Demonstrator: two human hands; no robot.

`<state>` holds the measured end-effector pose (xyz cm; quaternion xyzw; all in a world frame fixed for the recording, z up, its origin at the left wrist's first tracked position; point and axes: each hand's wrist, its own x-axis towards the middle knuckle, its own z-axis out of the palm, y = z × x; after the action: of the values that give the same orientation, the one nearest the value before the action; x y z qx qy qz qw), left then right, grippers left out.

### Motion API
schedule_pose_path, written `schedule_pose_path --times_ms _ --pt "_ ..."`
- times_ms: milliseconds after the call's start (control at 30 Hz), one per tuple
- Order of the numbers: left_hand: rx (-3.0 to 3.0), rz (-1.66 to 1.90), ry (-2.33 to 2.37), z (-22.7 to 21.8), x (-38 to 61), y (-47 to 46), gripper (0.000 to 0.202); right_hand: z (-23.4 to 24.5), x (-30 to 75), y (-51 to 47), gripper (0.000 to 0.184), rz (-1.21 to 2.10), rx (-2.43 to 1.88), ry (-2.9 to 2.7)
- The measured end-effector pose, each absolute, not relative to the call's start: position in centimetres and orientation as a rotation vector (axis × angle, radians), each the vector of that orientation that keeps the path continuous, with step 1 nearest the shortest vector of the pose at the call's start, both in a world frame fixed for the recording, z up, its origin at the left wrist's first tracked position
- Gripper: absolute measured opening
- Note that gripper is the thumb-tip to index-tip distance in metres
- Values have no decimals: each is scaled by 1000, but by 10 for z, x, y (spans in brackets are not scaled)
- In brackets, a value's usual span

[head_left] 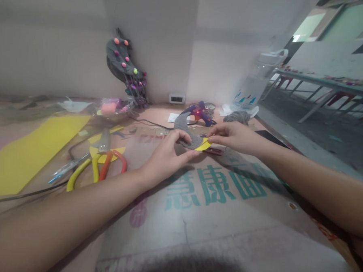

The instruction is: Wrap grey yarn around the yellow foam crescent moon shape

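Note:
My left hand (167,153) is closed around the lower part of a crescent (182,123) covered in grey yarn, thumb below and fingers above. At its right end a bare yellow card tip (204,144) shows. Right beside that tip, the thumb and fingers of my right hand (227,137) are pinched together on what looks like a thin grey yarn strand; blur hides its exact path. Just behind the crescent lies a blue and orange glue gun (199,111) with a red light lit.
Pliers with yellow and red-orange handles (105,160) lie left, near a yellow sheet (39,151). A decorated grey crescent (119,60) leans on the wall. A small digital display (177,98), yarn ball (237,117) and large bottle (252,85) stand behind. A printed plastic sheet (204,228) covers the table.

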<state>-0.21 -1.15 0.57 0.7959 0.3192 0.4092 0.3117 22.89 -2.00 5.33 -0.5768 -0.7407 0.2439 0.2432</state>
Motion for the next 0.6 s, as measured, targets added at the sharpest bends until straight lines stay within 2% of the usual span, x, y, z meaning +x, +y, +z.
schedule_pose_path --times_ms 167,300,467,600 --pt "2017 1095 790 4 -3 -9 16 53 227 -22 22 679 -1569 -2031" --pt "1947 1124 827 4 -4 -6 28 53 226 -25 20 652 -1560 -2055" --pt "1821 1166 890 7 -4 -4 34 54 222 -28 21 677 -1588 -2092" --pt "1677 1186 906 7 -5 -2 35 56 222 -28 20 537 -1610 -2094"
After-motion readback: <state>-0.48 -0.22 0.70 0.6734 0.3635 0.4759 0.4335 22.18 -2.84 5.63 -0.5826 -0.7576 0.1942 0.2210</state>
